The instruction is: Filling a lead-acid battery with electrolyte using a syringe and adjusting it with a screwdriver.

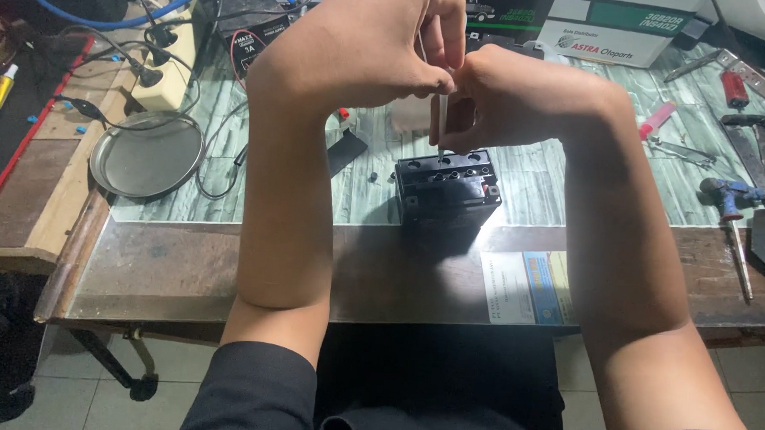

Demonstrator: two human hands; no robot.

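Black battery [448,189], box-shaped, row of open holes along its top, standing on the bench [228,269] directly below both hands. Thin pale rod [442,124], upright, tip at one hole; left hand [363,49] and right hand [509,96] pressed together, both pinched on it. Round metal dish [145,154] well left of the left hand; hammer [732,219] well right of the right hand.
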